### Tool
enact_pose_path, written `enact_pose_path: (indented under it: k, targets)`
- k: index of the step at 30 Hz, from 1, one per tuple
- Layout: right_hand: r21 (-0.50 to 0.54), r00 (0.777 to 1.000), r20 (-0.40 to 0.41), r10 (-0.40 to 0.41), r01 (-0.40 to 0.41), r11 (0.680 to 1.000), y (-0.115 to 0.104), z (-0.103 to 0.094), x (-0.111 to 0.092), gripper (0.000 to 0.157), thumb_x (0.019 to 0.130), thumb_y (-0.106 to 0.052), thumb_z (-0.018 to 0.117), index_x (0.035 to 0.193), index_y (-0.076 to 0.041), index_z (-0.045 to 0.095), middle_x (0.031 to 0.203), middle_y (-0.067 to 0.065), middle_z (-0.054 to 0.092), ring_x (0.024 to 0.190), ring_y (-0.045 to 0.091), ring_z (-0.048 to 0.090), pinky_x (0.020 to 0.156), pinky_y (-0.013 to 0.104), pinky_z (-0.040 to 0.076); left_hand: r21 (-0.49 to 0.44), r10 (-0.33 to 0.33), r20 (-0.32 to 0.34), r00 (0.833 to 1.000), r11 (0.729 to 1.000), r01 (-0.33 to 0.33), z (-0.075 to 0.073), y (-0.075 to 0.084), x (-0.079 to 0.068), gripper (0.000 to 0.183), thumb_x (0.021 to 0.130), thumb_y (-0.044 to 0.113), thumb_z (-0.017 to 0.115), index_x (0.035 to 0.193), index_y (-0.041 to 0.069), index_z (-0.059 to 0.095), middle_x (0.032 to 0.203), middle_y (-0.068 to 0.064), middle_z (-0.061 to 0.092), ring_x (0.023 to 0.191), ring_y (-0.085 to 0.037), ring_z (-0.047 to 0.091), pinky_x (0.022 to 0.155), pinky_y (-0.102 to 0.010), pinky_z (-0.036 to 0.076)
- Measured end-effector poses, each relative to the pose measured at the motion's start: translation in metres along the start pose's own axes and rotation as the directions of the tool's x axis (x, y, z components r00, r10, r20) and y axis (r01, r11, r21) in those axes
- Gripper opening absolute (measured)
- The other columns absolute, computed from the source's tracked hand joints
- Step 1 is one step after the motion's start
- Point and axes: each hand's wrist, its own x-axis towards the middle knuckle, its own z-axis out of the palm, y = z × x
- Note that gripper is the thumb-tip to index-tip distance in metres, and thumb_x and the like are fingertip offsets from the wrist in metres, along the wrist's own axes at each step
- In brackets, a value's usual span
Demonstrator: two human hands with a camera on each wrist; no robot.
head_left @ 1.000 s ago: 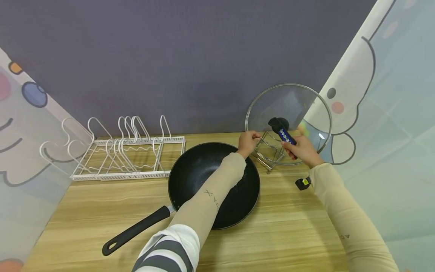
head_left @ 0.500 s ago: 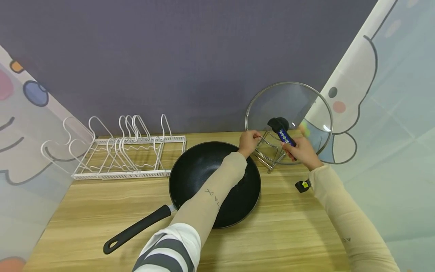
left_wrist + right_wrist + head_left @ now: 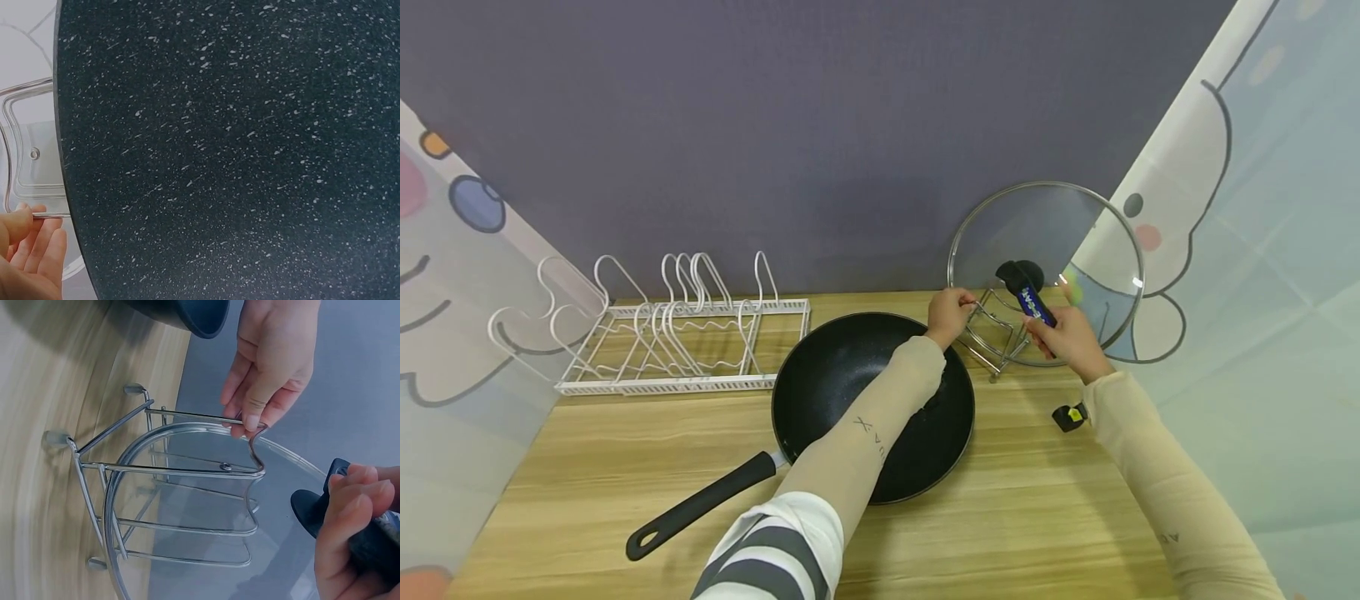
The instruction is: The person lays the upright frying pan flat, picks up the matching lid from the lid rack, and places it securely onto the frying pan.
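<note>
My left hand (image 3: pixel 949 315) pinches a top wire of a silver wire lid rack (image 3: pixel 187 469), seen closely in the right wrist view. A large glass pot lid (image 3: pixel 1045 200) with a metal rim stands nearly upright, its lower edge between the rack's wires. My right hand (image 3: pixel 1070 337) grips the lid's long black handle (image 3: pixel 1032 302), which has a blue label. The black wok (image 3: pixel 835 375) lies under my left forearm, its handle (image 3: pixel 700 504) pointing to the front left. It fills most of the left wrist view, where the rack wire (image 3: pixel 50 215) shows between thumb and fingers.
A white wire rack (image 3: pixel 700 385) with several upright loops stands on the wooden table (image 3: pixel 1000 500) at the left. A small black item with a yellow mark (image 3: pixel 1068 417) is beside my right wrist. A dark grey wall (image 3: pixel 850 150) closes off the back.
The lid and my right hand have shifted slightly to the right. My left hand stays on the rack wire, and the wok has not moved.
</note>
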Motion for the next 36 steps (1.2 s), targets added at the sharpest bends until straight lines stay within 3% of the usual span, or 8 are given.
enact_pose_path:
  k: [12,23,36]
  targets:
    - [0.034,0.999,-0.036,-0.007,0.008,0.999,-0.004,-0.005,-0.007,0.042,0.097,-0.033,0.052,0.084,0.006,0.057,0.059,0.004,0.056,0.045,0.012,0.05,0.044,0.033,0.048,-0.003,-0.018,0.0,1.0,1.0,0.018,0.0,0.001,-0.001,0.012,0.087,0.014,0.066,0.095,0.008,0.073,0.096,-0.005,0.071,0.087,-0.016,0.065,0.075,-0.025,0.05]
    - [-0.029,0.993,-0.087,-0.076,0.074,0.997,-0.008,-0.006,-0.01,0.035,0.097,-0.024,0.053,0.083,0.008,0.06,0.057,0.003,0.056,0.04,0.01,0.047,0.038,0.026,0.042,0.01,-0.005,0.011,1.0,1.0,0.005,-0.001,0.001,-0.003,0.013,0.089,0.017,0.065,0.096,0.009,0.073,0.094,-0.003,0.07,0.085,-0.015,0.064,0.073,-0.023,0.049]
    - [-0.038,0.989,-0.11,-0.096,0.092,0.995,-0.013,-0.007,-0.015,0.036,0.096,-0.026,0.054,0.082,0.007,0.059,0.056,0.004,0.056,0.039,0.01,0.046,0.037,0.025,0.041,0.009,-0.005,0.016,1.0,1.0,0.005,0.001,-0.001,0.0,0.012,0.089,0.017,0.066,0.093,0.009,0.073,0.093,-0.002,0.071,0.085,-0.015,0.065,0.074,-0.023,0.049]
